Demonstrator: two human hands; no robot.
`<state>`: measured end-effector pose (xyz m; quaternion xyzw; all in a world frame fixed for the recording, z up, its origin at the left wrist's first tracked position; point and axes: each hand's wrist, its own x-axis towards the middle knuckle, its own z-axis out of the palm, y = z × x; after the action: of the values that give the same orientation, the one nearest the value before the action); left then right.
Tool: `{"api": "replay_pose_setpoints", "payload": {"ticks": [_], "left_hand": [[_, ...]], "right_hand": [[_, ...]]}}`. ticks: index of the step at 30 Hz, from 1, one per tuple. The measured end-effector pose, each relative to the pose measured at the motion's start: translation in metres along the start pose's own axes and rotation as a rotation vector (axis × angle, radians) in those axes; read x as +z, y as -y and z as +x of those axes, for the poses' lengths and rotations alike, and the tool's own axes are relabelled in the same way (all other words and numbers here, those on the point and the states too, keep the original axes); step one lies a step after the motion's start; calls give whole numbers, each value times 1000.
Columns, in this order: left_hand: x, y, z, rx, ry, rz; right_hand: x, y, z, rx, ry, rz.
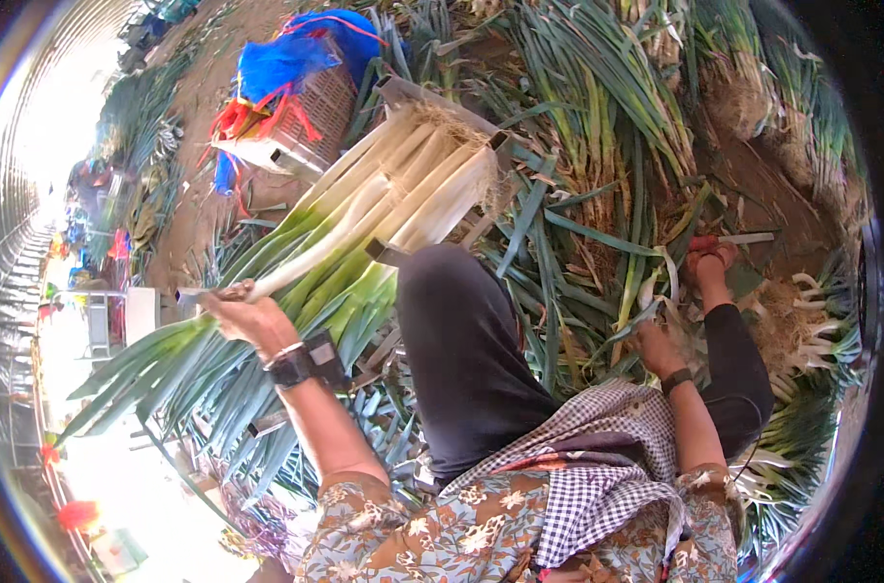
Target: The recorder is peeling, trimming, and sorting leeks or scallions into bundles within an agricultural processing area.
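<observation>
Lying slantwise atop leek bundle [424, 165] in metal rack [440, 104], pale leek [315, 251] runs up and right from left hand [245, 319], nearer one, fingers wrapped round it. Right hand [658, 348] well apart, by loose leaves [624, 333]; cannot tell its grip.

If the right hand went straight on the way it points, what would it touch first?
The right hand would probably meet the loose leeks just ahead of it, though depth is unclear.
</observation>
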<state>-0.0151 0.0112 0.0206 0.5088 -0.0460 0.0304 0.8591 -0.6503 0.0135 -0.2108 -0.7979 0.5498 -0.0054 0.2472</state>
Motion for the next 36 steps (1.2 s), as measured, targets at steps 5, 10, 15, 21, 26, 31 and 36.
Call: {"api": "replay_pose_setpoints", "payload": {"ticks": [5,10,15,21,26,31,36], "left_hand": [[-20,72,-10,-220,-136,157],[4,104,-67,-396,622,335],[16,72,-70,-269,958,746],[20,86,-25,611,1265,1232],[16,107,30,544,1423,1385],[6,100,22,573,1692,1244],[4,52,54,354,1311,1211]], "right_hand": [[7,11,-8,55,190,74],[0,15,-6,113,255,1],[-11,30,-7,95,187,33],[6,-11,2,-17,94,123],[-8,41,49,2,197,182],[-5,56,84,-48,158,320],[4,23,140,-95,-52,430]]}}
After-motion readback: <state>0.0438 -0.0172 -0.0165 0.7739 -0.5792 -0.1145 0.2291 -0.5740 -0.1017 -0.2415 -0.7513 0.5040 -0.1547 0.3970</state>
